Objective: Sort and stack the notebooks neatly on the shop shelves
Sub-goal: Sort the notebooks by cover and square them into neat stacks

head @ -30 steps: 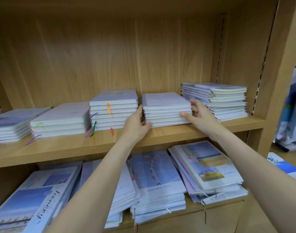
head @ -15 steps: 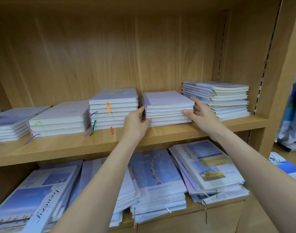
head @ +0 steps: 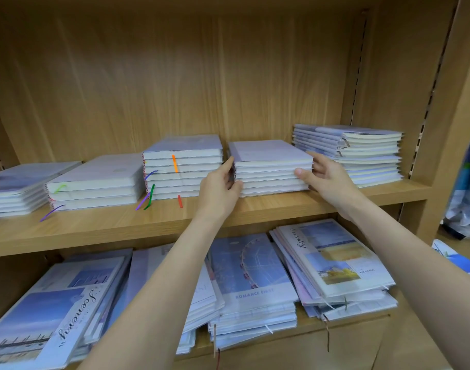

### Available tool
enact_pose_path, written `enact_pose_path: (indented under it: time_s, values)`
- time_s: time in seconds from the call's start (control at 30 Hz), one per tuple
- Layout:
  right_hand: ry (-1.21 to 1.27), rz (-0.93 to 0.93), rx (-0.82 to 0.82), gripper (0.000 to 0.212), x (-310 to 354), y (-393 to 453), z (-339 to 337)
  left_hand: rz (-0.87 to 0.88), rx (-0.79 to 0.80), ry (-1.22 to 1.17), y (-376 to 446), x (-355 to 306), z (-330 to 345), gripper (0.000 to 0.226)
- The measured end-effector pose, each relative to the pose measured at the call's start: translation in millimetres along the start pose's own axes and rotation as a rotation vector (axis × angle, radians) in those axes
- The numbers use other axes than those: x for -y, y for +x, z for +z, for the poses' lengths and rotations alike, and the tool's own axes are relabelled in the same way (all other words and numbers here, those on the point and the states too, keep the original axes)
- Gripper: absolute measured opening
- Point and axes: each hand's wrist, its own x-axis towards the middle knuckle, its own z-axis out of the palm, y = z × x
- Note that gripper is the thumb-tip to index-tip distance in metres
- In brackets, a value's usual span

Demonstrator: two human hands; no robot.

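Note:
A stack of pale lilac notebooks lies in the middle of the upper shelf. My left hand grips its front left corner, thumb up along the side and a finger curled on the front edges. My right hand grips the front right corner, thumb on the front and fingers along the right side. A taller stack with coloured ribbon markers sits just left of it. To the right sits a slightly uneven stack.
Two lower stacks lie at the left of the upper shelf. The lower shelf holds loose, skewed piles of picture-cover notebooks. The cabinet's upright bounds the right side.
Both hands have stayed on the sides of the middle stack, shifting slightly up its corners. The stack looks a little squarer; the other stacks have not moved.

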Motion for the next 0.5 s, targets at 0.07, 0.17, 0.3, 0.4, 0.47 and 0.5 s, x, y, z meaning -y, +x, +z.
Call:
enact_pose_path:
  time_s: [0.07, 0.17, 0.3, 0.4, 0.47, 0.5]
  values:
    - [-0.001, -0.012, -0.005, 0.051, 0.4, -0.6, -0.3, 0.002, 0.003, 0.001, -0.6, -1.3, 0.3, 0.057]
    - [-0.002, -0.034, -0.01, 0.05, -0.5, -1.1, 0.1, -0.003, 0.0, 0.001, -1.8, -2.2, -0.1, 0.058]
    - [-0.02, -0.053, 0.002, 0.048, -2.2, -0.3, -0.1, -0.003, 0.006, -0.008, -0.6, -0.1, -0.2, 0.059]
    - [-0.038, -0.059, 0.009, 0.046, -6.4, 2.5, -1.7, -0.014, 0.008, -0.023, -0.5, -0.1, -0.5, 0.059]
    - [-0.045, -0.062, 0.021, 0.046, -8.3, 3.8, -2.3, -0.02, 0.014, -0.04, -1.4, -1.2, -0.9, 0.059]
    - [-0.048, -0.067, 0.024, 0.046, -8.1, 3.5, -2.2, -0.023, 0.013, -0.046, -1.9, -1.9, -1.2, 0.059]
